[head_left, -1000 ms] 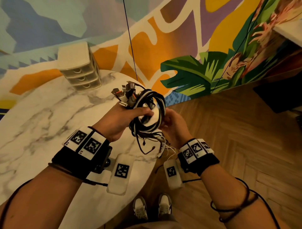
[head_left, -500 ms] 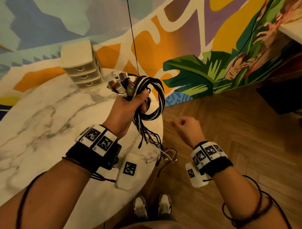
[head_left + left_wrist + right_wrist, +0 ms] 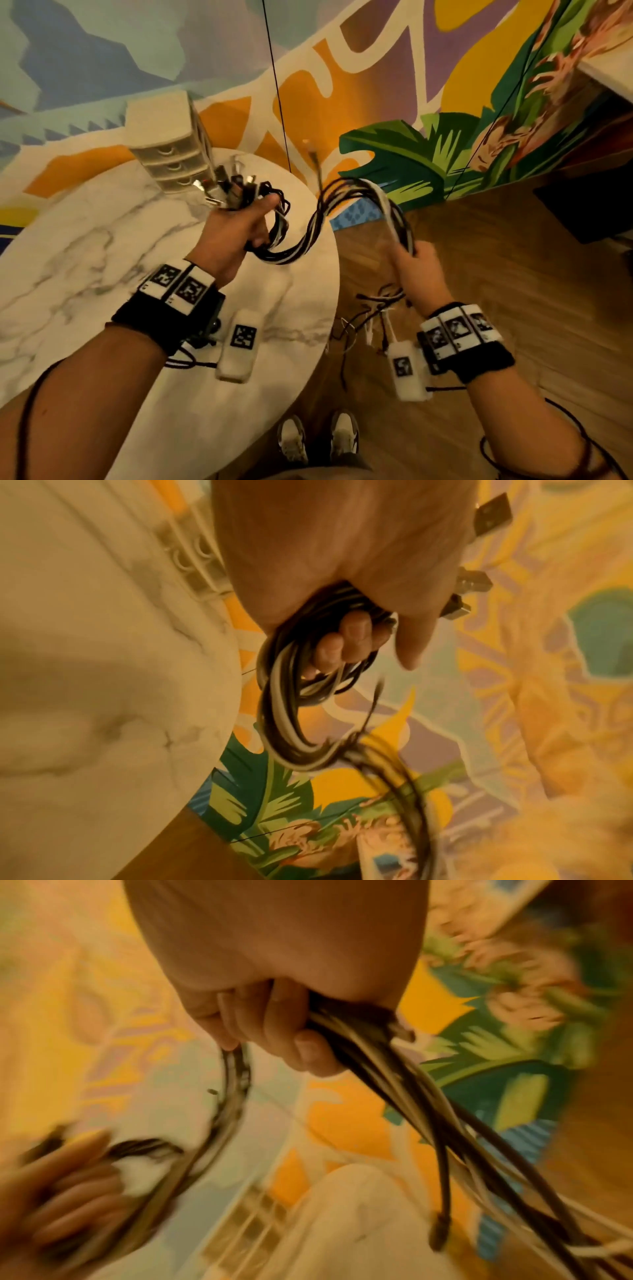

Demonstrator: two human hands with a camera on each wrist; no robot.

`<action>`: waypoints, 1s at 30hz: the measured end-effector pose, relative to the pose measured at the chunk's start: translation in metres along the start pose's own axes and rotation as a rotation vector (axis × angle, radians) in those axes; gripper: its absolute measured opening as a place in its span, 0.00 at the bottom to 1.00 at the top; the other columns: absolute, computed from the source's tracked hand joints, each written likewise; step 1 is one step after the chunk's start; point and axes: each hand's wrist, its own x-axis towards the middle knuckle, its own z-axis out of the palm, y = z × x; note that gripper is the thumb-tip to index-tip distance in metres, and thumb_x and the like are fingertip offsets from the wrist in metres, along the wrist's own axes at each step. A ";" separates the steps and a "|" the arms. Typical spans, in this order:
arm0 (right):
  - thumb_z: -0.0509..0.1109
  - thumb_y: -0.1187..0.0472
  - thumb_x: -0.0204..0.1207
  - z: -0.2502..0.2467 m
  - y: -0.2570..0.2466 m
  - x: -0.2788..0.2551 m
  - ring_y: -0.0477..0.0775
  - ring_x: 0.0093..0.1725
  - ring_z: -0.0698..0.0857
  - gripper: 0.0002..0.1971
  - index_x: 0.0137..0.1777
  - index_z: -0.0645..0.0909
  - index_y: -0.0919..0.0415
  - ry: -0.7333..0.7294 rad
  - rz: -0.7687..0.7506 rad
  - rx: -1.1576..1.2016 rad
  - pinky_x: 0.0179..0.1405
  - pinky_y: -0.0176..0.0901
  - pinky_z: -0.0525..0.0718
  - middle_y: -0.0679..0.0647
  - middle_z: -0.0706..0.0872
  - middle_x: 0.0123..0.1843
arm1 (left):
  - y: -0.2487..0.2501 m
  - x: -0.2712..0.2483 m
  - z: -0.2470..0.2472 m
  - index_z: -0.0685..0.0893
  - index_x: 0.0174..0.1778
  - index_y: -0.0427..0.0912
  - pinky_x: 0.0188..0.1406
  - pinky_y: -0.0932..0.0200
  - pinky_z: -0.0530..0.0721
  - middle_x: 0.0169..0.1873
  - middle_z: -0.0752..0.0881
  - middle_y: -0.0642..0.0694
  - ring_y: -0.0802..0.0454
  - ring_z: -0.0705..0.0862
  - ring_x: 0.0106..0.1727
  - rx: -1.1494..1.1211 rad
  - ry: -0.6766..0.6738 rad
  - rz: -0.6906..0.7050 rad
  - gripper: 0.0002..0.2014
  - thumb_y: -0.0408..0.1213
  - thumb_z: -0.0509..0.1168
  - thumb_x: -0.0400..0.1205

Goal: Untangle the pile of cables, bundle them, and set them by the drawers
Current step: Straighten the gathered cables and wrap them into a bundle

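Observation:
A bunch of black and white cables (image 3: pixel 310 236) stretches between my two hands above the table's right edge. My left hand (image 3: pixel 239 219) grips the plug end, with metal USB connectors (image 3: pixel 219 192) sticking up past the fist; the left wrist view shows its fingers (image 3: pixel 346 639) curled round a loop of the cables (image 3: pixel 281 723). My right hand (image 3: pixel 411 260) grips the cables further along, off the table over the floor; the right wrist view shows its fingers (image 3: pixel 274 1026) wrapped round the strands (image 3: pixel 394 1085). Loose ends (image 3: pixel 376 308) dangle below it. The small drawer unit (image 3: pixel 168 147) stands at the table's far edge.
The round marble table (image 3: pixel 85 257) lies under my left arm, its edge curving between my hands. A painted mural wall (image 3: pixel 394 85) stands behind it. Wooden floor (image 3: pixel 531 291) lies to the right, and my shoes (image 3: pixel 318 442) show below. A thin black line (image 3: pixel 277 85) runs down the wall.
My right hand, which had let go and hung free half a second ago, now grips the cables and has pulled them out to the right. The coil has opened into a long arc.

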 end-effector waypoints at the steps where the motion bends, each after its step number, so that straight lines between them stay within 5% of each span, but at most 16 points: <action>1: 0.66 0.62 0.78 -0.009 0.015 0.009 0.44 0.19 0.68 0.17 0.28 0.70 0.58 0.064 0.025 -0.016 0.20 0.35 0.66 0.52 0.69 0.23 | 0.002 0.002 -0.006 0.77 0.24 0.48 0.29 0.56 0.60 0.15 0.63 0.54 0.54 0.60 0.20 -0.046 0.012 -0.029 0.17 0.33 0.65 0.81; 4: 0.68 0.61 0.77 -0.024 0.060 0.023 0.52 0.24 0.69 0.19 0.25 0.69 0.58 0.032 0.120 -0.222 0.27 0.43 0.66 0.55 0.70 0.23 | 0.013 0.007 -0.013 0.73 0.21 0.49 0.30 0.55 0.58 0.15 0.61 0.54 0.53 0.57 0.21 -0.176 -0.014 -0.052 0.21 0.35 0.62 0.82; 7: 0.70 0.60 0.75 -0.022 0.096 0.029 0.51 0.27 0.75 0.17 0.25 0.74 0.52 -0.225 0.203 -0.551 0.33 0.43 0.73 0.52 0.77 0.25 | 0.021 0.006 -0.004 0.69 0.23 0.49 0.33 0.52 0.54 0.16 0.61 0.54 0.51 0.54 0.25 -0.255 -0.058 -0.050 0.20 0.39 0.62 0.82; 9: 0.71 0.53 0.66 -0.015 0.095 0.029 0.54 0.37 0.80 0.05 0.32 0.77 0.46 -0.387 0.176 -0.726 0.42 0.47 0.77 0.53 0.81 0.34 | 0.023 0.004 0.007 0.67 0.24 0.47 0.30 0.56 0.58 0.16 0.62 0.53 0.52 0.56 0.24 -0.254 -0.053 -0.058 0.20 0.40 0.62 0.83; 10: 0.71 0.47 0.60 -0.011 0.091 0.030 0.58 0.48 0.81 0.11 0.43 0.80 0.44 -0.399 0.120 -0.777 0.50 0.50 0.79 0.56 0.83 0.45 | 0.023 0.002 0.014 0.67 0.24 0.47 0.27 0.59 0.62 0.16 0.62 0.53 0.54 0.58 0.21 -0.253 -0.035 -0.061 0.20 0.40 0.62 0.83; 12: 0.76 0.47 0.61 -0.001 0.073 0.023 0.60 0.68 0.73 0.37 0.73 0.70 0.45 -0.346 -0.017 -0.727 0.67 0.57 0.75 0.58 0.74 0.69 | 0.022 0.001 0.026 0.68 0.26 0.46 0.20 0.62 0.62 0.19 0.61 0.52 0.56 0.60 0.19 -0.270 0.032 -0.053 0.19 0.38 0.63 0.83; 13: 0.78 0.51 0.65 0.006 0.057 0.014 0.56 0.72 0.69 0.41 0.78 0.64 0.48 -0.267 -0.101 -0.592 0.72 0.56 0.72 0.56 0.70 0.73 | 0.021 0.001 0.031 0.69 0.26 0.46 0.20 0.62 0.61 0.19 0.61 0.51 0.56 0.60 0.19 -0.273 0.066 -0.050 0.18 0.38 0.64 0.83; 18: 0.75 0.56 0.68 0.028 -0.009 -0.029 0.48 0.76 0.67 0.39 0.79 0.62 0.53 0.068 -0.487 -0.165 0.77 0.53 0.69 0.47 0.69 0.73 | 0.013 -0.002 0.043 0.68 0.29 0.46 0.20 0.62 0.63 0.17 0.63 0.52 0.56 0.62 0.17 -0.255 0.162 -0.079 0.17 0.41 0.65 0.82; 20: 0.75 0.54 0.69 0.047 -0.006 -0.038 0.48 0.75 0.69 0.36 0.76 0.64 0.50 -0.033 -0.523 -0.226 0.77 0.52 0.67 0.47 0.70 0.73 | 0.012 -0.006 0.049 0.69 0.30 0.45 0.18 0.63 0.64 0.16 0.64 0.52 0.56 0.63 0.16 -0.301 0.162 -0.102 0.16 0.41 0.64 0.83; 22: 0.73 0.50 0.71 0.070 0.000 -0.038 0.44 0.65 0.77 0.25 0.67 0.74 0.51 -0.217 -0.398 -0.208 0.71 0.48 0.73 0.48 0.79 0.65 | 0.012 -0.011 0.057 0.70 0.29 0.44 0.19 0.63 0.65 0.16 0.64 0.52 0.57 0.64 0.16 -0.361 0.121 -0.111 0.17 0.42 0.63 0.83; 24: 0.71 0.52 0.76 0.087 0.002 -0.030 0.42 0.36 0.79 0.09 0.40 0.81 0.56 -0.272 -0.248 -0.058 0.41 0.45 0.80 0.49 0.84 0.36 | 0.013 -0.015 0.061 0.70 0.28 0.44 0.21 0.63 0.67 0.17 0.64 0.51 0.56 0.65 0.17 -0.387 0.065 -0.109 0.18 0.42 0.63 0.83; 26: 0.69 0.55 0.78 0.090 0.007 -0.019 0.41 0.22 0.65 0.22 0.22 0.70 0.52 -0.261 -0.232 -0.071 0.27 0.42 0.66 0.44 0.71 0.18 | 0.015 -0.016 0.056 0.68 0.26 0.45 0.28 0.60 0.70 0.17 0.65 0.51 0.55 0.66 0.19 -0.376 0.029 -0.134 0.19 0.43 0.63 0.82; 30: 0.69 0.54 0.78 0.081 0.004 -0.013 0.45 0.22 0.71 0.15 0.29 0.75 0.49 -0.290 -0.485 -0.214 0.26 0.47 0.71 0.44 0.74 0.22 | 0.015 -0.014 0.035 0.67 0.25 0.45 0.33 0.57 0.73 0.15 0.65 0.51 0.54 0.66 0.20 -0.425 0.055 -0.127 0.20 0.43 0.62 0.83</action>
